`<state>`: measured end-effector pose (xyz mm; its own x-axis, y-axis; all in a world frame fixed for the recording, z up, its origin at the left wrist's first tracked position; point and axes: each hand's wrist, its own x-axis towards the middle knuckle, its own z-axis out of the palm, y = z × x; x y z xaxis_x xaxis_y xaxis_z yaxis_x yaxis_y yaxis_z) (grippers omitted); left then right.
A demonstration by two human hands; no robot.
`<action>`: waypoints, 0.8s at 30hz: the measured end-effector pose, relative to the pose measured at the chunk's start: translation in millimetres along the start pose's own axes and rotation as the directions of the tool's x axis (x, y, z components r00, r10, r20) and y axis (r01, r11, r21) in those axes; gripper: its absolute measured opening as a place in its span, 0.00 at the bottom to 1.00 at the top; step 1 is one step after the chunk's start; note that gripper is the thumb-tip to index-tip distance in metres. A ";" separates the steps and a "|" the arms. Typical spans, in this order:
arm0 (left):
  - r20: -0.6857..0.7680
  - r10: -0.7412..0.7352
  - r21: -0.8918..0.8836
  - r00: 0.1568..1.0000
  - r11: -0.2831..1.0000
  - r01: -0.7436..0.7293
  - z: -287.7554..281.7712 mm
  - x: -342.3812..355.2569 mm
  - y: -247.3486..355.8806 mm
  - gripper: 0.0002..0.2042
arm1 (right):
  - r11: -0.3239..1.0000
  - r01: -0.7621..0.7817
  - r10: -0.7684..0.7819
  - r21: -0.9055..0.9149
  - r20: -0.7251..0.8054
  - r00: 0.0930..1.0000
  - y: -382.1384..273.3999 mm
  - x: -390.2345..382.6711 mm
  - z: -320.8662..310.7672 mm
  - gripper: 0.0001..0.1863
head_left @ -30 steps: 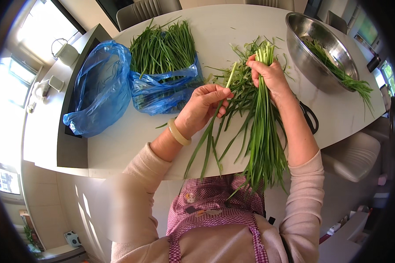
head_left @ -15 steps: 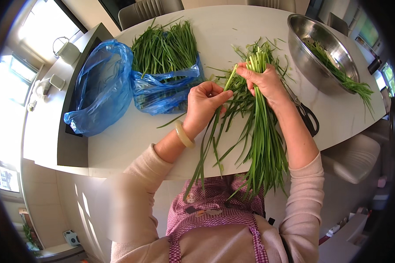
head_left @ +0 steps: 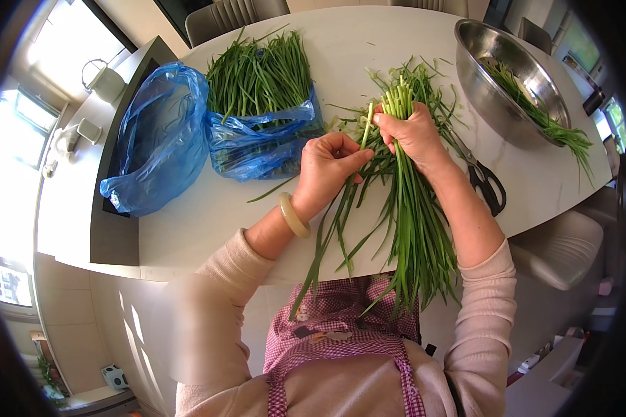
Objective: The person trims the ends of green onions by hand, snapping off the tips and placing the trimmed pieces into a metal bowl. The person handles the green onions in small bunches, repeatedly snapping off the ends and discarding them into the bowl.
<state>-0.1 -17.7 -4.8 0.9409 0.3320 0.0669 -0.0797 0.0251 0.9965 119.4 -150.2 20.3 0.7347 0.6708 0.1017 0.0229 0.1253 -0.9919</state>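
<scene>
Head view, I'm seeing left hand (head_left: 328, 167) pinching a pale-ended stalk (head_left: 366, 128), right hand (head_left: 417, 135) gripping a green bundle (head_left: 419, 215) beside it, bundle overhanging the white table's (head_left: 188, 233) edge, scissors (head_left: 476, 172) lying to the right, steel bowl (head_left: 495, 115) standing beyond.

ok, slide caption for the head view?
Left hand pinches a green stalk; right hand grips a leafy bunch, with scissors and a metal bowl to the right.

Over my feed I see a home kitchen-diner: table (head_left: 209, 222) beneath the hands (head_left: 330, 167) (head_left: 414, 135), padded chairs (head_left: 236, 17) beyond them, steel bowl (head_left: 490, 111) to their right, checked apron (head_left: 313, 354) below them, windows (head_left: 10, 167) far left.
</scene>
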 end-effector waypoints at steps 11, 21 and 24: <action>-0.061 0.052 0.055 0.997 0.997 -0.048 -0.3 0.2 0.1 0.09 | 1.000 0.001 0.000 -0.027 0.060 0.998 -1.0 2.4 -1.4 0.11; -0.125 -0.001 -0.048 0.992 0.999 -0.005 2.7 -1.4 5.3 0.08 | 0.996 -0.054 0.052 -0.071 -0.027 0.998 -4.5 -1.9 10.3 0.09; -0.168 0.030 -0.006 0.985 0.999 -0.032 3.4 -1.2 3.7 0.08 | 0.998 -0.049 0.048 -0.033 -0.041 0.998 -1.7 -2.6 12.9 0.09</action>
<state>-0.4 -21.2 -1.0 0.8694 0.4863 0.0877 -0.1113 0.0198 0.9936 108.8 -142.7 22.6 0.7620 0.6456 0.0511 0.0095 0.0677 -0.9977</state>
